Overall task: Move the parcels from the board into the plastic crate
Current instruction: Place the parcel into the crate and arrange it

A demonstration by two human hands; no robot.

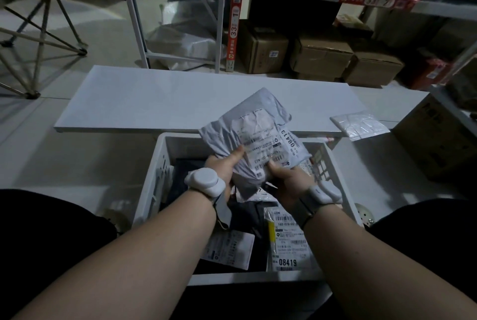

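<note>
A grey soft parcel (254,128) with a white label marked 08413 hangs above the white plastic crate (148,190). My left hand (224,166) grips its lower left edge and my right hand (286,180) grips its lower right part. Both wrists wear white bands. Inside the crate lie several parcels, among them a dark one (242,214) and one with a label reading 08419 (287,245). Beyond the crate lies the white board (160,103) on the floor. A small clear-wrapped flat parcel (360,123) rests at the board's right end.
Metal shelving (222,18) stands behind the board, with cardboard boxes (320,54) on the floor beneath it. A large cardboard box (438,139) sits at the right. A tripod-like stand (44,36) occupies the far left. My dark-clothed knees flank the crate.
</note>
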